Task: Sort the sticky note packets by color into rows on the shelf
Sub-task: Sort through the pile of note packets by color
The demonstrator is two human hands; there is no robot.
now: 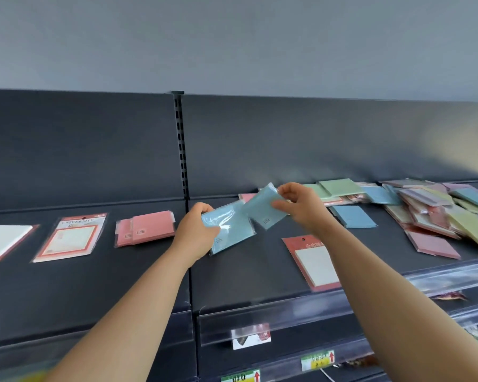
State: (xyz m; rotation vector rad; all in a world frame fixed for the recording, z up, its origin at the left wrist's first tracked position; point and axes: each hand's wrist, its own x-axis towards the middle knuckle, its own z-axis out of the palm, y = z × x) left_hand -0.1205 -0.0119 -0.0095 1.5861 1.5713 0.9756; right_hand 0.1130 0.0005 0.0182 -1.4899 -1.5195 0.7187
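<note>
The left hand point(196, 230) grips a blue packet point(229, 232) by its left edge. The thumb lies on top and the fingers curl beneath, holding it just above the shelf point(246, 279). The right hand point(301, 206) pinches a second blue packet point(261, 208) at its right edge between thumb and curled fingertips. This one is tilted, and its lower corner overlaps the upper right corner of the first; whether the 2 touch, I cannot tell.

A third blue packet point(353, 216) lies flat on the shelf just right of the right wrist. To the left, 2 pink packets point(149, 227) lie overlapped, already gathered by color. At the far right a mixed heap point(436, 213) of pink, green, blue and purple packets waits to be sorted.

These packets look thin and very light, each a small pad sealed in a glossy plastic sleeve. The pad inside gives some stiffness, so an edge hold should carry one without sagging. The film shines and wrinkles, so it is probably slippery; stacked packets are likely to slide off each other, and loose film beyond the pad would crumple if pinched alone. The safest hold seems to be across an edge where the pad itself sits, thumb above and fingers below. Nothing here looks fragile, though bent corners are possible.
</note>
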